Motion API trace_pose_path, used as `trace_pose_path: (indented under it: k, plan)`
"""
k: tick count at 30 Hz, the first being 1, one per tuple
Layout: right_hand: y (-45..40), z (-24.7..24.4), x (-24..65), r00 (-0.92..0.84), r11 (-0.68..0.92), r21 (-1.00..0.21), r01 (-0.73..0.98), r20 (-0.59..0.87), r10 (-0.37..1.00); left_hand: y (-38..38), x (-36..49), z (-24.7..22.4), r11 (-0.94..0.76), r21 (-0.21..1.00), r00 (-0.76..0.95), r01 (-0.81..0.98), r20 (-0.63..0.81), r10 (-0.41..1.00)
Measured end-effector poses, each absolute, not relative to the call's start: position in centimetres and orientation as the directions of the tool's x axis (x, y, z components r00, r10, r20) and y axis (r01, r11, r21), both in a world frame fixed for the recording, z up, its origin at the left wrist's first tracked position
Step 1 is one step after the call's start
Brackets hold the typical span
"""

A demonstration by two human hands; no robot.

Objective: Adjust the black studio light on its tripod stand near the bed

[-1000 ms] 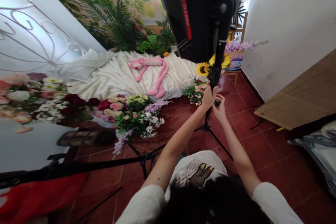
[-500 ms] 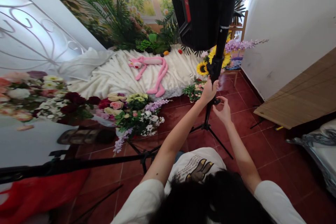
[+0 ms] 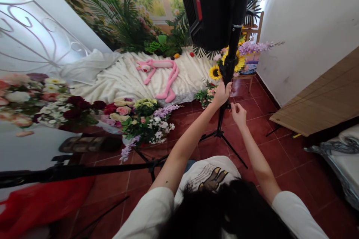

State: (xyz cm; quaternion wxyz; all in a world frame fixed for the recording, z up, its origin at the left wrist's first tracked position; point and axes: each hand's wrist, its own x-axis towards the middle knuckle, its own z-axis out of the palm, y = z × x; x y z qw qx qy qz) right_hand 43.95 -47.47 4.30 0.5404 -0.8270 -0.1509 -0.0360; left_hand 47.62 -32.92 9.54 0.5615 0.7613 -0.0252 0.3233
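Black tubular stand [image 3: 231, 53], right of the frame's centre, was clasped by the left hand [image 3: 222, 94] — the right hand [image 3: 239, 114] curled just beside, whether pinching unclear — seemingly mid-adjustment, calling for steady support.

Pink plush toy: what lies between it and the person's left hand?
In the head view, a stretch of cream blanket, then a leafy flower bunch, lies between the toy and the left hand.

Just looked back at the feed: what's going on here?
A person's left hand grips a black stand below its bulky black head. The right hand is beside the stand, slightly lower, fingers curled; whether it touches anything is unclear. Beyond, a pink plush toy lies on white cloth.
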Motion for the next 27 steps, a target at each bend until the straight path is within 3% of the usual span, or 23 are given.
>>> trace_pose_path:
  k: [3, 5, 7, 9, 18, 24, 27]
  plan:
    - [-46.3, 4.6, 44.3, 0.968, -0.172, -0.985, 0.004, -0.039, 0.247, -32.9, 47.8, 9.3, -0.368, 0.840, 0.783, -0.398, 0.520, 0.341]
    - [-45.7, 5.1, 44.4, 0.906, 0.019, -0.969, -0.246, -0.223, 0.360, -32.9, 47.9, 9.2, -0.364, 0.842, 0.785, -0.397, 0.517, 0.340]
    - [-45.6, 5.8, 44.3, 0.817, 0.187, -0.884, -0.429, -0.291, 0.499, -33.0, 48.0, 9.2, -0.362, 0.843, 0.790, -0.398, 0.515, 0.333]
    - [-45.7, 6.3, 44.0, 0.767, 0.299, -0.809, -0.506, -0.264, 0.585, -33.0, 48.0, 9.3, -0.361, 0.842, 0.790, -0.400, 0.517, 0.330]
    - [-45.2, 6.5, 43.0, 0.824, 0.497, -0.729, -0.471, -0.161, 0.543, -32.9, 47.1, 10.1, -0.316, 0.865, 0.812, -0.389, 0.484, 0.326]
    - [-45.1, 6.3, 42.8, 0.834, 0.468, -0.778, -0.419, -0.127, 0.537, -34.0, 47.3, 9.6, -0.148, 0.890, 0.796, -0.430, 0.452, 0.402]
    - [-45.1, 5.7, 42.7, 0.835, 0.376, -0.838, -0.396, -0.159, 0.527, -34.4, 47.0, 8.3, -0.114, 0.898, 0.802, -0.425, 0.432, 0.412]
